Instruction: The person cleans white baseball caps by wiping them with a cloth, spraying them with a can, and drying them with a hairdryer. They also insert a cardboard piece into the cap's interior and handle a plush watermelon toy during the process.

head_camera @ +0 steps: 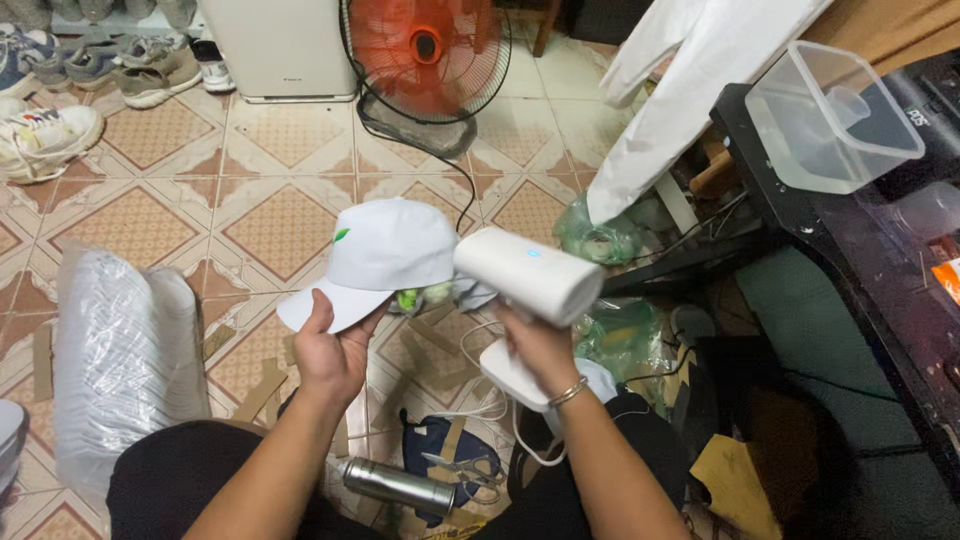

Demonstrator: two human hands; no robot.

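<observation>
Patterned tile floor (250,190), orange fan (425,50) behind.

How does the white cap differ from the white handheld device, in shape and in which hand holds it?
The white cap is soft and domed with a flat brim; the white handheld device is a rigid, rounded block with a cord. The left hand holds the cap's brim; the right hand grips the device's handle. Both are white.

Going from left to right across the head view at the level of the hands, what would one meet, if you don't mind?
Stack of clear plastic bags → left hand → white cap → white handheld steamer → right hand → black table.
</observation>
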